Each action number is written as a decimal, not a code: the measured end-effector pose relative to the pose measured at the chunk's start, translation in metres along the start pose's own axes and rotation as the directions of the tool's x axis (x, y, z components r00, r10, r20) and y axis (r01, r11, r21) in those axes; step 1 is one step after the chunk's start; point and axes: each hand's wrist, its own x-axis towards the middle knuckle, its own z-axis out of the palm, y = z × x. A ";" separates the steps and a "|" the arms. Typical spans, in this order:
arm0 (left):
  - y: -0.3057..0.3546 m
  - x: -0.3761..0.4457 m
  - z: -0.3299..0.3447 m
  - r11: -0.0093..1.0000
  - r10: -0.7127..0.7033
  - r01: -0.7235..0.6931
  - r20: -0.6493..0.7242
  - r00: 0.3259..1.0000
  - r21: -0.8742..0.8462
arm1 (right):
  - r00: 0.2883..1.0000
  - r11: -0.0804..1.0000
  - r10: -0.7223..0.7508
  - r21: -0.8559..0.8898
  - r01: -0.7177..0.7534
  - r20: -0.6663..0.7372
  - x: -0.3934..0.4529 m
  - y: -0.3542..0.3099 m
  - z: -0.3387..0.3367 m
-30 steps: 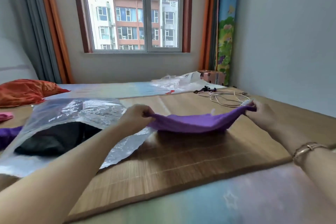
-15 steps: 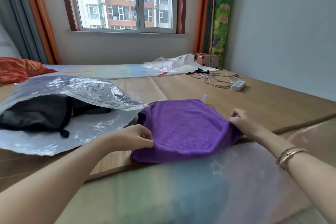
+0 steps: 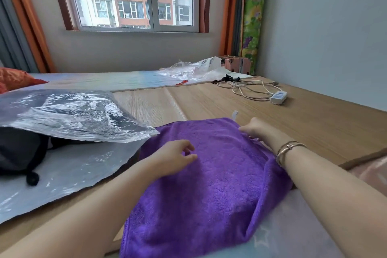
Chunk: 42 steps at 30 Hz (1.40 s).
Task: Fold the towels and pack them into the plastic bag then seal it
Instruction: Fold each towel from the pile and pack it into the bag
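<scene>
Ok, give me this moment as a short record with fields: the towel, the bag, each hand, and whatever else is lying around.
towel: purple towel lying flat on the mat
bag: clear plastic bag to the left, mouth open toward the towel, dark cloth inside
left hand: left hand over the towel's middle, fingers loosely curled, holding nothing
right hand: right hand at the towel's far right corner; grip unclear
other: power strip with coiled cable, far right
sealed: not yet

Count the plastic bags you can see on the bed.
2: a large bag at left with dark cloth inside, and a crumpled bag far back near the window. More may lie out of view.
</scene>
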 end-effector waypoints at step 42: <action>-0.022 -0.055 -0.046 0.911 0.203 -0.223 0.093 0.975 0.348 | 0.887 0.881 -0.458 -0.170 0.442 -0.065 -0.121 0.036 -0.026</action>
